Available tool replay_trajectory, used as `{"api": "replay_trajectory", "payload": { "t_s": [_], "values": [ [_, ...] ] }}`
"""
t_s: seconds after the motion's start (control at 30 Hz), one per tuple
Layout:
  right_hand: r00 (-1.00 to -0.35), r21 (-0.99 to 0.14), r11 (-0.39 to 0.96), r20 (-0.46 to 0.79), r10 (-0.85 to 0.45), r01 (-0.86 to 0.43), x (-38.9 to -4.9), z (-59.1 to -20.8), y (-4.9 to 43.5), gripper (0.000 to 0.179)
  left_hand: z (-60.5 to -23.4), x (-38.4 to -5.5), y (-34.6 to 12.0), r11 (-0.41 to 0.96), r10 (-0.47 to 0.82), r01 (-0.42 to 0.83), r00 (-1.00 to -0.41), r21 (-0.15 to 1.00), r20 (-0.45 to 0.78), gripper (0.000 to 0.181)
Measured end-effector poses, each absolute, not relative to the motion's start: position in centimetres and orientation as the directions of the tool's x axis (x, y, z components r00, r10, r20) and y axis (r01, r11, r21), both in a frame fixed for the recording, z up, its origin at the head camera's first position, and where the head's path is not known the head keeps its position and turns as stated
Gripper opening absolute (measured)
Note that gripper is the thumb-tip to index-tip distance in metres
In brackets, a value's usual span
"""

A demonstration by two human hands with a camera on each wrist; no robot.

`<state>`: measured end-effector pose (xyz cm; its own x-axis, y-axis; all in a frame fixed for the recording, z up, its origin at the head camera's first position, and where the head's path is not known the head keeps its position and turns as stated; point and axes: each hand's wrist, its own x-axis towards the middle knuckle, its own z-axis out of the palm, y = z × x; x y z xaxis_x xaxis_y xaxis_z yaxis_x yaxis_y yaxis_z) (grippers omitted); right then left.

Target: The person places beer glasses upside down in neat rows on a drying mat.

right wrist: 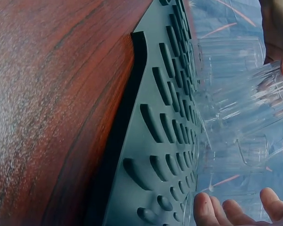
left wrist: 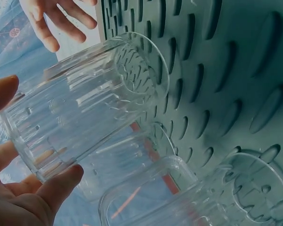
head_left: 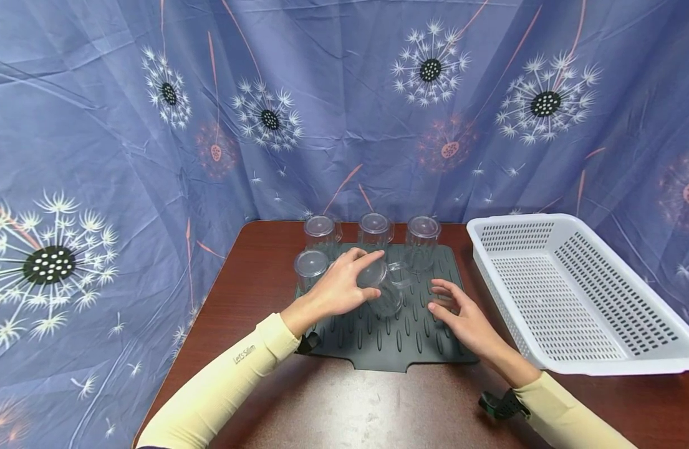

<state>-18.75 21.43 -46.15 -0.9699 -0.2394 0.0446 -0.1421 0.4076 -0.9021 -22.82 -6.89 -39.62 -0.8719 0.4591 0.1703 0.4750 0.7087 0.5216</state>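
Observation:
My left hand [head_left: 340, 288] grips a clear mug [head_left: 386, 300] by its base. The mug is upside down and tilted, its rim down at the dark drying mat [head_left: 428, 343]; whether the whole rim touches I cannot tell. In the left wrist view, thumb and fingers [left wrist: 61, 188] lie around the base of the held mug [left wrist: 85, 103]. To the mug's right, my right hand [head_left: 462, 317] hovers over the mat's edge with fingers loosely bent, holding nothing. Another upturned mug [head_left: 311, 267] stands left of my left hand.
Behind my hands stand three more upturned mugs: one at the left [head_left: 320, 229], a middle mug [head_left: 375, 226] and a right mug [head_left: 422, 240]. A white perforated basket [head_left: 546, 368] sits on the right of the brown table [head_left: 322, 405]. A patterned blue cloth [head_left: 344, 125] hangs behind.

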Motion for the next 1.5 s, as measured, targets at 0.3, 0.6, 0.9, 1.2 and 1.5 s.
{"api": "replay_trajectory", "payload": {
  "t_s": [0.3, 0.6, 0.9, 1.2, 1.5],
  "values": [
    [-0.968, -0.879, 0.459, 0.014, -0.251, -0.132, -18.7, -46.2, 21.6, 0.059, -39.4, -23.5, -6.6, 0.757, 0.467, 0.465, -0.876, 0.459, 0.118, 0.076],
    [-0.967, -0.869, 0.479, -0.002, -0.255, -0.125, -18.5, -46.1, 21.5, 0.06, -39.4, -24.0, -6.2, 0.777, 0.471, 0.459, -0.878, 0.432, 0.085, 0.076],
    [-0.966, -0.87, 0.479, -0.009, -0.258, -0.119, -18.6, -46.1, 21.6, 0.062, -39.6, -24.4, -6.0, 0.763, 0.514, 0.481, -0.857, 0.433, 0.046, 0.074],
    [-0.967, -0.867, 0.484, -0.012, -0.255, -0.117, -18.6, -46.4, 21.6, 0.06, -39.5, -24.9, -5.9, 0.744, 0.533, 0.477, -0.846, 0.468, 0.014, 0.074],
    [-0.97, -0.859, 0.501, -0.02, -0.241, -0.107, -18.6, -46.5, 21.5, 0.061, -39.8, -25.3, -5.6, 0.718, 0.567, 0.503, -0.824, 0.481, 0.014, 0.073]
  ]
}}
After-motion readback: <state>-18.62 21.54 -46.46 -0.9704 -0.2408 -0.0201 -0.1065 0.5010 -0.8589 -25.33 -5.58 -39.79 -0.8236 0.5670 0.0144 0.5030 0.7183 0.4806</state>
